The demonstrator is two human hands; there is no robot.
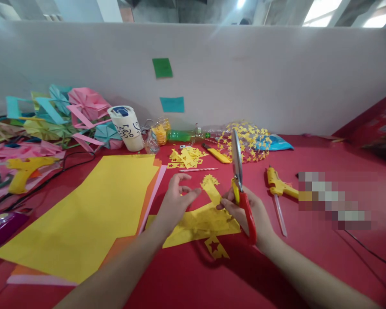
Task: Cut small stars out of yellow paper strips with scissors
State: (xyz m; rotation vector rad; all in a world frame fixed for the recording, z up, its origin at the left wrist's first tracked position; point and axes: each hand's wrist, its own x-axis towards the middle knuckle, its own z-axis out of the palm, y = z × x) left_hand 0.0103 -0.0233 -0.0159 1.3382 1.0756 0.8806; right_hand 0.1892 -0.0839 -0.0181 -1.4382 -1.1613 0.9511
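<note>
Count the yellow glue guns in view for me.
2: one glue gun at the far left, near the folded-paper decorations; another glue gun to the right of the right hand. More could be hidden beneath the decorations.

Narrow gap between hands [176, 201] beside scissors [238, 167]

Metal scissor blades [237, 156], smooth plastic handles [248, 216]

A papercraft workspace, shown by glue guns [275, 184], scissors [237, 165] and stacked coloured paper [93, 210].
</note>
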